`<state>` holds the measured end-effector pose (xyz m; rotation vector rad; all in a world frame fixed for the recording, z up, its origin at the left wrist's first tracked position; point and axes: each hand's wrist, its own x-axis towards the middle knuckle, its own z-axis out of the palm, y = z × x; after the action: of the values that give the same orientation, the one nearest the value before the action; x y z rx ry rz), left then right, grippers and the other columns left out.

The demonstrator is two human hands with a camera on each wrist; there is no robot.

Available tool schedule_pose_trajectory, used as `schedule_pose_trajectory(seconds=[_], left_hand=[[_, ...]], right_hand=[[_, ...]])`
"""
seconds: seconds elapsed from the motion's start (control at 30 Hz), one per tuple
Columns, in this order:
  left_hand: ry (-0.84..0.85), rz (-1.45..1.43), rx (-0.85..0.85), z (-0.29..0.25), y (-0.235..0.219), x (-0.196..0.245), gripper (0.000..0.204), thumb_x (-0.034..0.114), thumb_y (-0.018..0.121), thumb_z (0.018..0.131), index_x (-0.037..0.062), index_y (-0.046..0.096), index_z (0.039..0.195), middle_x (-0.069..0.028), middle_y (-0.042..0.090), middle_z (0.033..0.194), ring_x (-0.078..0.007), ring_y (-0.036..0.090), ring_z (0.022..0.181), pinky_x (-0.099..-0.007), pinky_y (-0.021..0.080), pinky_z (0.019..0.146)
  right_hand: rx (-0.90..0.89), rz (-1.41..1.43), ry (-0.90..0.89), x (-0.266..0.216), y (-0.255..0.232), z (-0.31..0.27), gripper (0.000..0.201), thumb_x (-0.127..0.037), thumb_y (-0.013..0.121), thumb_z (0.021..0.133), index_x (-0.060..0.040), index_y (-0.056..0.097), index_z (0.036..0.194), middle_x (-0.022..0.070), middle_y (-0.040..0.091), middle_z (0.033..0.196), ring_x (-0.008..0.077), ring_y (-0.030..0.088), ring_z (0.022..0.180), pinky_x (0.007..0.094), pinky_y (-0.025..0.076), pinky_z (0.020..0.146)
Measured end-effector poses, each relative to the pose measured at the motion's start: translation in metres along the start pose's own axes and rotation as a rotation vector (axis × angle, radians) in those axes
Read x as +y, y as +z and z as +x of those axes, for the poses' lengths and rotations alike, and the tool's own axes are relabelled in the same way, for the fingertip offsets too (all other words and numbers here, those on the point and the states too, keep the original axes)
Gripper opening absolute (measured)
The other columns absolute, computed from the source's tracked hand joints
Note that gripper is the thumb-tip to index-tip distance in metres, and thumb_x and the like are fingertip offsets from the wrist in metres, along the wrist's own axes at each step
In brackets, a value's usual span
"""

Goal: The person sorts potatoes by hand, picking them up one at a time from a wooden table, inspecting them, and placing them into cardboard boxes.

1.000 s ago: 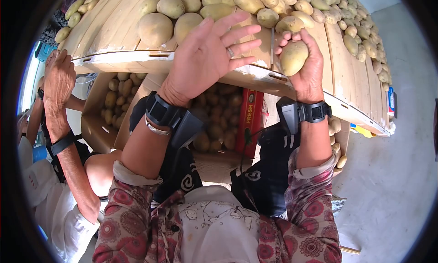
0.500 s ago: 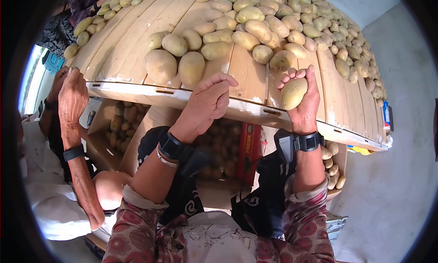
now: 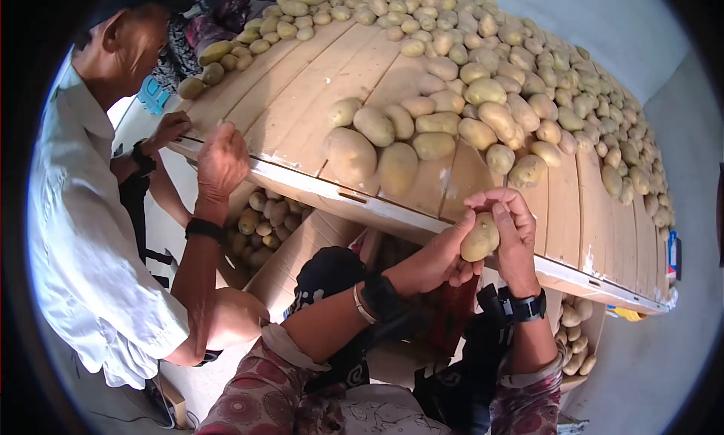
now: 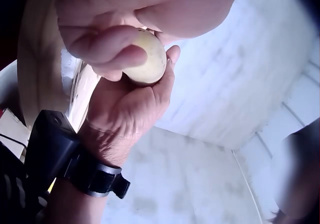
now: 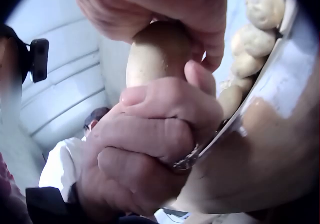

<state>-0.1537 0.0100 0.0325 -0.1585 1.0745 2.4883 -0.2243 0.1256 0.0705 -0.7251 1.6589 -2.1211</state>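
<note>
In the head view a yellowish oval potato [image 3: 480,237] is held up between both hands, just in front of the table's edge. My left hand [image 3: 436,260] grips it from the left, thumb along its upper side. Around its far and right side curl the fingers of my right hand [image 3: 516,243]. The left wrist view has the potato's pale end [image 4: 152,61] showing between the two hands. In the right wrist view the left hand [image 5: 155,134], with a ring, has its fingers folded below the potato [image 5: 150,58].
Many potatoes [image 3: 486,92] lie spread over the slatted wooden table [image 3: 294,103]. Boxes of potatoes [image 3: 264,224] stand beneath its edge, with another box of potatoes [image 3: 577,337] at right. A second person [image 3: 113,231] sits at left, one hand [image 3: 222,163] by the table edge.
My left hand, first spread and then loosely curled apart from the potato, has moved right and taken hold of it alongside the right hand. The head view has swung left.
</note>
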Motion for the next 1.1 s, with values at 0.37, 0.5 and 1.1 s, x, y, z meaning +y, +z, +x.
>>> schedule_pose_trajectory(seconds=[0.37, 0.5, 1.1], left_hand=[[0.466, 0.307, 0.19, 0.0, 0.001, 0.007, 0.047, 0.032, 0.054, 0.093, 0.0038, 0.038, 0.127, -0.0055, 0.053, 0.094, -0.0071, 0.053, 0.066, -0.0203, 0.044, 0.056], [0.542, 0.341, 0.154, 0.004, 0.001, 0.004, 0.043, 0.022, 0.049, 0.095, 0.0039, 0.034, 0.131, -0.0093, 0.051, 0.111, -0.0122, 0.059, 0.083, -0.0243, 0.05, 0.067], [0.699, 0.295, 0.318, -0.016, 0.002, 0.028, 0.014, 0.016, 0.043, 0.097, 0.0078, 0.053, 0.091, 0.0015, 0.058, 0.081, -0.0016, 0.049, 0.065, -0.0168, 0.038, 0.056]], right_hand=[[0.056, -0.1, 0.221, 0.002, -0.013, -0.003, 0.037, -0.026, 0.039, 0.099, -0.0053, 0.041, 0.13, 0.0071, 0.058, 0.105, 0.0106, 0.057, 0.087, 0.0233, 0.049, 0.076], [0.056, 0.222, 0.314, 0.002, -0.013, -0.004, 0.037, -0.025, 0.042, 0.098, -0.0045, 0.041, 0.129, 0.0094, 0.054, 0.113, 0.0169, 0.059, 0.099, 0.0272, 0.054, 0.076], [-0.342, -0.412, 0.077, -0.003, -0.006, -0.018, 0.029, -0.009, 0.068, 0.082, -0.005, 0.054, 0.107, 0.0046, 0.062, 0.085, 0.0128, 0.061, 0.07, 0.0241, 0.049, 0.064]])
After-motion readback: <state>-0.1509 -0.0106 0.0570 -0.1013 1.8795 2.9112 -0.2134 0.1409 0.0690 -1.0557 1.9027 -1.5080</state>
